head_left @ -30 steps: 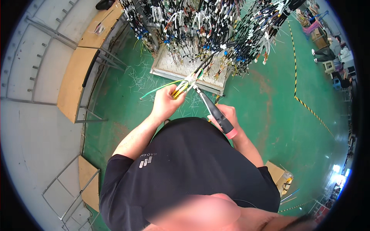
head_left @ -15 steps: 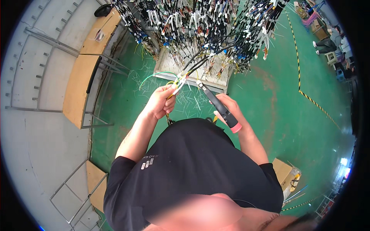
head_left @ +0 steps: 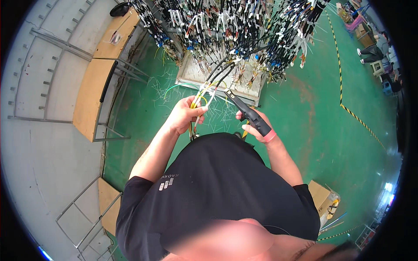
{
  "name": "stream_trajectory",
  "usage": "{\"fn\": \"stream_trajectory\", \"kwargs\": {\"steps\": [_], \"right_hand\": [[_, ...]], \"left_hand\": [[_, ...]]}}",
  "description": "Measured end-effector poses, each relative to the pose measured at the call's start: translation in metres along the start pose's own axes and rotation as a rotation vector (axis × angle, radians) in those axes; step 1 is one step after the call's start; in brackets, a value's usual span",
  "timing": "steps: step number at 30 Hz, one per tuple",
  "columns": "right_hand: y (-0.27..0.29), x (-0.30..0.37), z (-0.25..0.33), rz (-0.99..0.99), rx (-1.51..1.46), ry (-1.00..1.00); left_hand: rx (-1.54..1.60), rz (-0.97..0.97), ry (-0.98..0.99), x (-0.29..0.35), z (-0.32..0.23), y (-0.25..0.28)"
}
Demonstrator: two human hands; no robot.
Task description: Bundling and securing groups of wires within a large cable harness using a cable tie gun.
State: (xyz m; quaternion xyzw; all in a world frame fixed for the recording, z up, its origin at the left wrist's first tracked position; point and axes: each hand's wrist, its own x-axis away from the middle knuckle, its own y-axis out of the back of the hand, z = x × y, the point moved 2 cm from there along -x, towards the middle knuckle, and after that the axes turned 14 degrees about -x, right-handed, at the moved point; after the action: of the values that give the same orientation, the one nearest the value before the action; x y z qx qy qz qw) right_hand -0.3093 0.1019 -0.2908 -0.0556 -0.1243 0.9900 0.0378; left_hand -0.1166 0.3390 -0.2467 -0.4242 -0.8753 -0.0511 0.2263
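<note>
My left hand (head_left: 183, 115) is closed round a bundle of wires (head_left: 201, 94), mostly yellow and white, with a green strand sticking out to the left. Black sleeved cables (head_left: 217, 75) run from this bundle up to the hanging mass of wire harnesses (head_left: 217, 30). In my right hand (head_left: 260, 127) is a black cable tie gun (head_left: 246, 110) with a pink band at its rear end. Its nose points up and left, just right of the bundle and apart from it. My right fingers wrap the grip from below, partly hidden by the tool.
A pale platform (head_left: 187, 71) stands under the harnesses. Thin cut strips (head_left: 217, 114) litter the green floor. Wooden-topped tables (head_left: 93, 95) line the left wall. A cardboard box (head_left: 318, 195) lies behind me on the right. Another person (head_left: 372, 53) sits at the far right, beyond striped tape.
My left fingers have shifted on the wires, the thumb now reaching farther right. The cable tie gun has tilted and turned slightly in my right hand. The green wire has swung a little.
</note>
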Motion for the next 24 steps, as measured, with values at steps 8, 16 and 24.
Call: {"fn": "stream_trajectory", "kwargs": {"steps": [8,16,24], "right_hand": [[-0.002,-0.022,-0.006,0.123,-0.034,0.036],[-0.001,-0.044,-0.026,0.023,0.176,0.106],[-0.030,-0.060,-0.022,0.156,-0.074,0.142]], "left_hand": [[0.285,0.126,0.098,0.010,-0.023,0.009],[0.454,0.410,0.079,0.022,-0.040,0.017],[0.605,0.559,0.052,0.025,-0.041,0.011]]}}
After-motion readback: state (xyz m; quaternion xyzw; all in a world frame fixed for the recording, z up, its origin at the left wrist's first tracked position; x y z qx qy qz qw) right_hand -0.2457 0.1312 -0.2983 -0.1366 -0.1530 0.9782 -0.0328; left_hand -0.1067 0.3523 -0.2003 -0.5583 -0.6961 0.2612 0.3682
